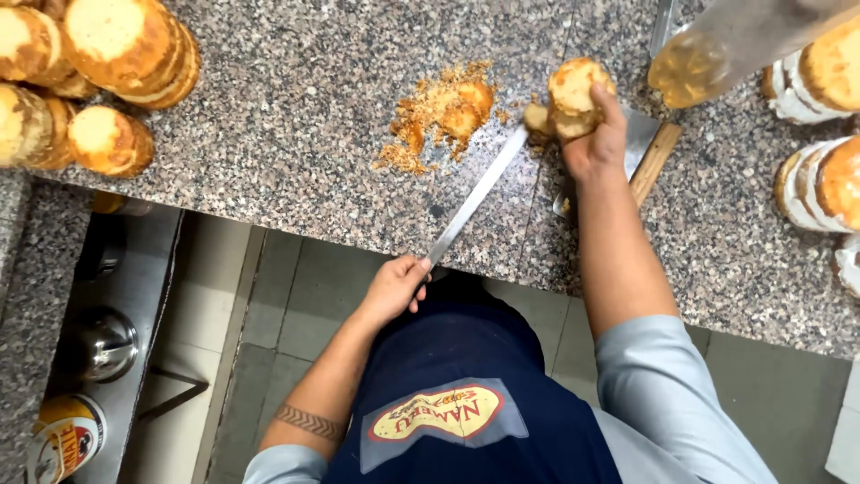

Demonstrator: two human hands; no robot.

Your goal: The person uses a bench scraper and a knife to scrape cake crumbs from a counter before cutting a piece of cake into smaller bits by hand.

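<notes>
My left hand point(394, 289) grips the handle of a long, narrow knife point(475, 193) at the counter's near edge. Its blade runs diagonally up and right to a small round golden sponge cake point(573, 88). My right hand point(598, 139) holds that cake from behind, tilted on its edge on the counter, with its pale cut face showing. The blade's tip meets the cake's lower left side, where a small piece point(537, 116) sticks out. Just left of the cake lies a pile of golden-brown crumbs and trimmings point(442, 112).
The speckled granite counter point(269, 161) holds stacked round cakes point(107, 54) at the top left and white-sided cakes point(820, 184) at the right. A clear plastic bag point(717, 49) lies at top right. A wooden-handled metal scraper point(654, 159) lies under my right wrist. A metal pot point(100, 345) and a tin point(63, 439) sit low on the left.
</notes>
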